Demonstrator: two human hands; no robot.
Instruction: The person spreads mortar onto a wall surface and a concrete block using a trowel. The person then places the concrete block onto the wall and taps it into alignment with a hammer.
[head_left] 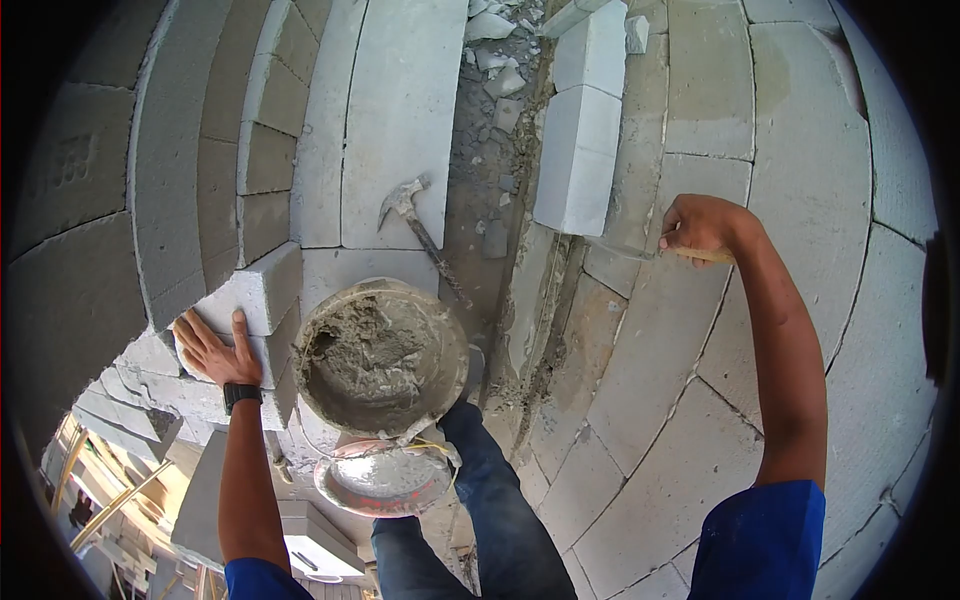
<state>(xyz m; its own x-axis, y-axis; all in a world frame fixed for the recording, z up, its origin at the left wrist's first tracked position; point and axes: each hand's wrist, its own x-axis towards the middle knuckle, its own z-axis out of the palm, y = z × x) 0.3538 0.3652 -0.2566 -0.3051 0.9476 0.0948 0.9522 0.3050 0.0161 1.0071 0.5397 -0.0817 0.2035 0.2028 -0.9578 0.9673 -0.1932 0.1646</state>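
My right hand point(700, 228) is closed around the light wooden handle of a trowel point(708, 256). Its thin grey blade is hard to tell from the wall behind and reaches left toward the foot of the pale upright blocks point(580, 155). My left hand point(215, 350), with a dark watch on the wrist, rests with fingers spread on a stack of white blocks point(270, 290). Between my arms stands a round bucket point(462, 365) holding wet grey mortar point(385, 345). A claw hammer point(405, 205) lies just beyond it.
Below the bucket, by my legs, sits a smaller mortar-smeared basin point(385, 480). Broken block pieces point(505, 80) litter the channel ahead. A jointed block wall point(690, 400) rises on the right; more blocks point(265, 150) stand at the left. Boards point(115, 505) show at lower left.
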